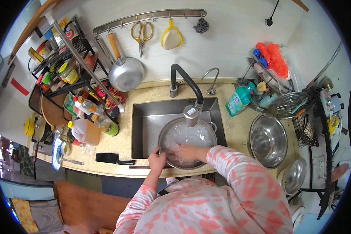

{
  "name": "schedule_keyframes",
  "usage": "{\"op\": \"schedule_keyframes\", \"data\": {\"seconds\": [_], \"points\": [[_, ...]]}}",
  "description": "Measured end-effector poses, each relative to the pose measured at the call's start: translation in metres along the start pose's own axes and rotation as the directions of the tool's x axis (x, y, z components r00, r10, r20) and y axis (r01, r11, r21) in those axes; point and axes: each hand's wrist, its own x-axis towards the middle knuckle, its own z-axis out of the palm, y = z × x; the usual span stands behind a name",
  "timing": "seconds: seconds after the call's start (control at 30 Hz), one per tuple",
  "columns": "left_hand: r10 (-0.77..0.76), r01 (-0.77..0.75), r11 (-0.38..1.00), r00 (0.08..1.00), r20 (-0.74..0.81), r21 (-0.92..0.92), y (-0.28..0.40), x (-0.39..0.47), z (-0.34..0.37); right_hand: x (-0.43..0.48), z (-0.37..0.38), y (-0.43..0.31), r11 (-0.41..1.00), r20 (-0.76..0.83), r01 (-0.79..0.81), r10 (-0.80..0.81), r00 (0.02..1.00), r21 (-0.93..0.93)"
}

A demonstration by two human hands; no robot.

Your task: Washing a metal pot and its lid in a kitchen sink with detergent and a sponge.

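Note:
A round metal pan (pixel 206 128) with water in it sits tilted over the front right of the steel sink (pixel 150 128). My left hand (pixel 157 160) grips the pan's rim at its left front. Inside the pan is my right hand (pixel 185 152), partly under the cloudy water; its fingers are blurred, and whether they hold anything is not visible. The black faucet (pixel 188 80) arches over the sink, its metal head (pixel 190 114) just above the pan's far side.
A black cleaver (pixel 106 158) lies left of the sink's front edge, near an amber jug (pixel 89 133) and bottles. Right of the sink stand a green pump bottle (pixel 239 99) and a steel basin (pixel 268 140). A small faucet (pixel 211 87) rises behind the sink.

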Motion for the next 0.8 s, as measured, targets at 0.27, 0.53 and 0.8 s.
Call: {"op": "schedule_keyframes", "data": {"seconds": [0.27, 0.53, 0.8], "points": [[-0.105, 0.113, 0.988, 0.991, 0.079, -0.106, 0.022, -0.002, -0.001, 0.006, 0.056, 0.053, 0.994, -0.140, -0.081, 0.070, 0.988, -0.074], [-0.106, 0.113, 0.991, 0.991, 0.086, -0.076, 0.008, 0.000, 0.000, 0.019, -0.005, 0.030, 0.952, 0.426, -0.299, 0.296, 0.855, -0.061], [-0.036, 0.038, 0.982, 0.999, 0.015, -0.187, -0.013, 0.004, 0.009, 0.001, 0.010, 0.052, 0.998, -0.032, 0.048, -0.049, 0.998, -0.032]]}}
